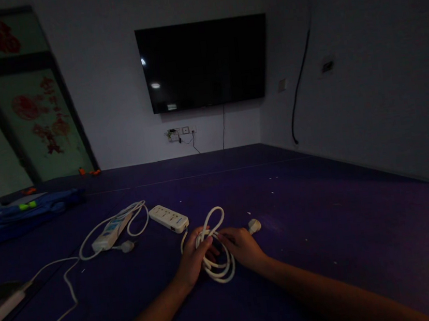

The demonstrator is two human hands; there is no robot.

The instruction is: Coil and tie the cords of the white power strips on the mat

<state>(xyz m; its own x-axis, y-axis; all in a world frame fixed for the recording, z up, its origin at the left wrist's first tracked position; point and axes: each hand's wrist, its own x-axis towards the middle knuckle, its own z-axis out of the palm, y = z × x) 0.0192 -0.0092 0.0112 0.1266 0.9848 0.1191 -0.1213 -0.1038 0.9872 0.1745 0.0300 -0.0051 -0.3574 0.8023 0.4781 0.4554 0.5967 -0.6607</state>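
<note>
A white power cord (221, 278), gathered in several loops, is between my two hands at the middle front. My left hand (192, 257) is closed round the coil's left side, thumb across the loops. On the right side, my right hand (243, 248) pinches the cord with thumb and fingers. One loop sticks up above both hands. The white plug (254, 225) shows just beyond my right hand. A white power strip (169, 218) lies flat behind my left hand, its cord running down towards that hand.
To the left, another power strip (111, 232) lies with its white cord looped over it, its plug (127, 246) beside it. A thin white cable (71, 287) runs along the left. Blue cloth (21, 213) lies farther back. A television (206, 63) hangs on the wall.
</note>
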